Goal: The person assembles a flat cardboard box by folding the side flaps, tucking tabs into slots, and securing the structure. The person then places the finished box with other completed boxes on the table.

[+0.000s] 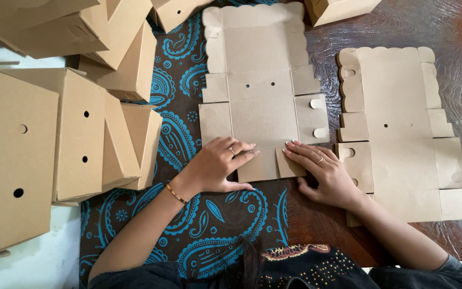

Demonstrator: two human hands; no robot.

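Observation:
A flat, unfolded brown cardboard box blank with scalloped edges and small holes lies in front of me, partly on a dark cloth. My left hand presses flat on its near left flap, fingers spread, a ring on one finger and a bracelet at the wrist. My right hand presses on the near right flap beside it, also wearing a ring. The near flaps look folded inward under both hands.
A stack of more flat blanks lies at the right on the dark wooden table. Several folded cardboard boxes crowd the left and far side. A dark cloth with blue paisley covers the middle.

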